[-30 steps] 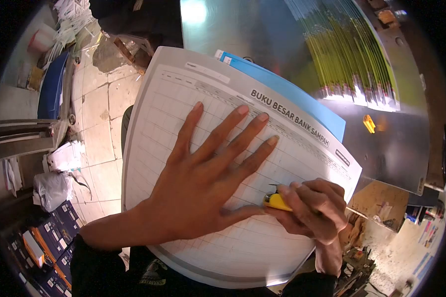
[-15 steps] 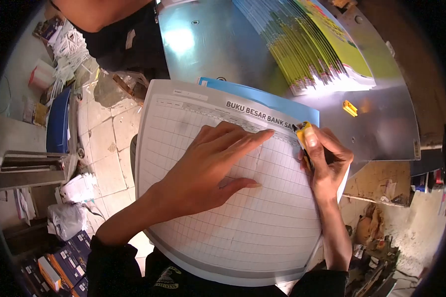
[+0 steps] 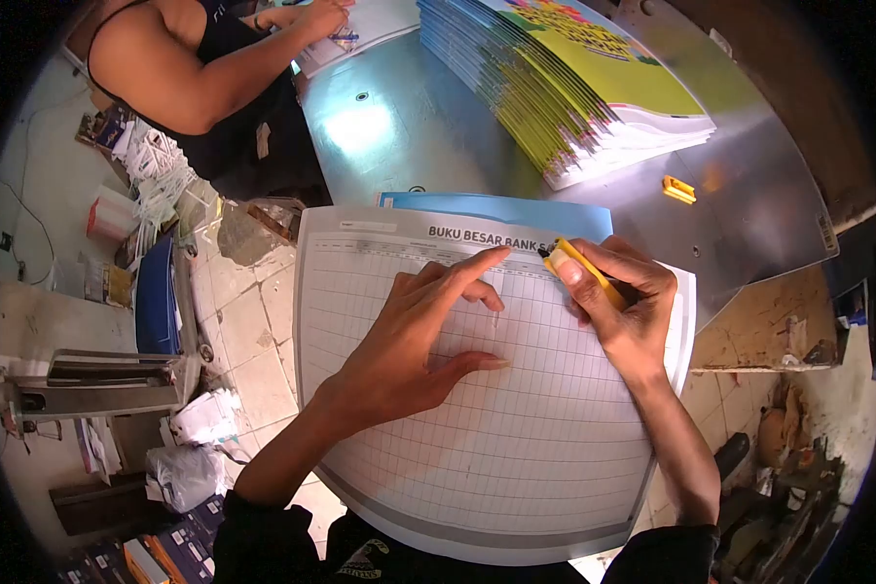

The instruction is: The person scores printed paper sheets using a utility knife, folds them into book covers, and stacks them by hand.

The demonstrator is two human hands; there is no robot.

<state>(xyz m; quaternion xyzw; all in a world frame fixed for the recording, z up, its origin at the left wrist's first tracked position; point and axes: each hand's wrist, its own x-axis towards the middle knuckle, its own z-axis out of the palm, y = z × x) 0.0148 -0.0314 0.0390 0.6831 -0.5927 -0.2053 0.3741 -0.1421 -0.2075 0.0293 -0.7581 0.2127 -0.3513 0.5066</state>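
A large printed sheet (image 3: 516, 419) with a grid and the heading "BUKU BESAR BANK" spreads before me, over a blue cover (image 3: 496, 210) that shows along its far edge. My left hand (image 3: 414, 336) rests on the sheet's left-centre, index finger stretched toward the heading, thumb apart, nothing in it. In my right hand (image 3: 633, 302) is a yellow cutter (image 3: 594, 277), gripped between thumb and fingers. Its dark tip is at the heading and covers the end of the words. The blade itself is too small to make out.
A tall stack of green and blue booklets (image 3: 555, 88) stands on the metal table (image 3: 399, 161). A small yellow object (image 3: 678, 190) lies right of it. Back left, another person's arm (image 3: 253, 73) reaches over papers (image 3: 384, 29). Boxes (image 3: 170, 555) sit at lower left.
My right hand has moved with the cutter from the lower right of the sheet up to the heading. My left fingers, spread before, have drawn in partly. The view has shifted, showing the other person.
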